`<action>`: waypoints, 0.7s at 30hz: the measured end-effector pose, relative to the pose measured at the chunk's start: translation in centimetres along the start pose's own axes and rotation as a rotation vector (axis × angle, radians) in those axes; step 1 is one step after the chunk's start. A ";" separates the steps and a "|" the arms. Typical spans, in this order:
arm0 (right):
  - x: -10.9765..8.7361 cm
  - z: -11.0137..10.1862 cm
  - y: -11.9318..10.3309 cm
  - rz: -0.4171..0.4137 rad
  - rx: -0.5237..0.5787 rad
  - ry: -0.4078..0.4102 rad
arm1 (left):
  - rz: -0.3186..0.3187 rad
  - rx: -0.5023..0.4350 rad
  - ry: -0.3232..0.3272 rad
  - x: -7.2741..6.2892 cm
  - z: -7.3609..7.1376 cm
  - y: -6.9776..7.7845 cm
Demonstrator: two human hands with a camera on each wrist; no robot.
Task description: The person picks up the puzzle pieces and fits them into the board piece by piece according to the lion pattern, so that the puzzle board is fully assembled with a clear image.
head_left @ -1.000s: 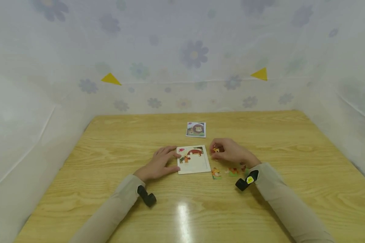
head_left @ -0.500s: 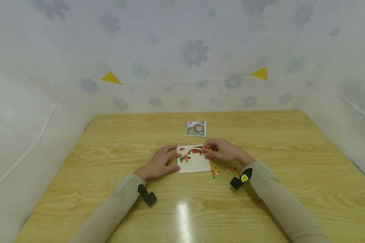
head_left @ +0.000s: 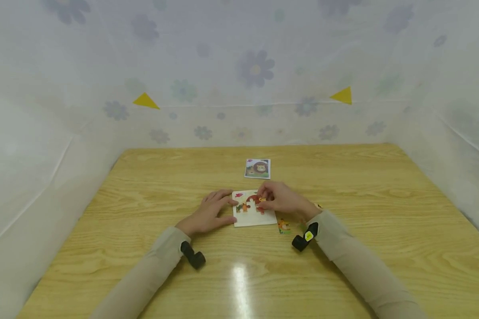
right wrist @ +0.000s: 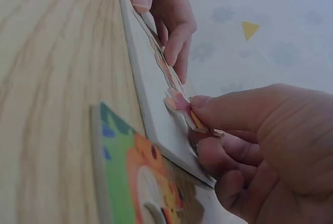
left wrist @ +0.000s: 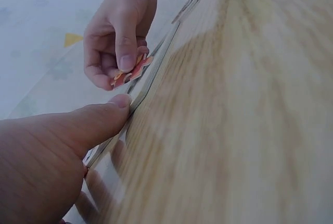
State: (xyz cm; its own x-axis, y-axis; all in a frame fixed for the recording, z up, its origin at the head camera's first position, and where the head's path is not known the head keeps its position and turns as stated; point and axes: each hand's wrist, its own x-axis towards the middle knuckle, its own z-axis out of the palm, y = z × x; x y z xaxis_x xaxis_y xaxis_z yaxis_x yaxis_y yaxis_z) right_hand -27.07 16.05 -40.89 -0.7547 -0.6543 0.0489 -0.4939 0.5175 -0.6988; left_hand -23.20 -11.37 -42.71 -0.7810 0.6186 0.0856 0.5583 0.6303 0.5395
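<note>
Over the right part of a white puzzle board (head_left: 247, 220), my right hand (head_left: 285, 198) pinches a red-brown and orange jigsaw piece (right wrist: 182, 105) between thumb and fingers. The left wrist view shows this piece (left wrist: 134, 74) tilted, close over the board. My left hand (head_left: 209, 215) rests at the board's left edge, thumb and fingers spread and fairly straight. Joined pieces (head_left: 243, 207) with an orange animal and a brown mane lie in the board's upper left part. Its lower part shows bare white. The right fingers hide the upper right corner.
A loose orange and green jigsaw piece (head_left: 284, 226) lies just off the board's lower right corner. Another piece (head_left: 319, 206) peeks out behind my right wrist. Further back lies a lion picture card (head_left: 257, 169). White flowered cloth (head_left: 255, 71) surrounds the wooden table (head_left: 175, 173).
My right hand has moved left with the jigsaw piece, from beside the board to over it. The right forearm now covers some of the loose pieces. The left hand stays put.
</note>
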 end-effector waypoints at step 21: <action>1.9 1.6 -1.8 0.082 -0.079 0.060 | 0.004 -0.007 0.004 0.0 -0.1 0.1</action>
State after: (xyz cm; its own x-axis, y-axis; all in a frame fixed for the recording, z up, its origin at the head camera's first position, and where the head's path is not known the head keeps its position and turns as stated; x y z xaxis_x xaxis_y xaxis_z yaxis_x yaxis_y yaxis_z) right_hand -26.94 12.97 -40.62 -0.8170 -0.5754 0.0381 -0.4604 0.6110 -0.6439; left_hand -23.17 -11.40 -42.57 -0.7802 0.6188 0.0911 0.5593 0.6249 0.5447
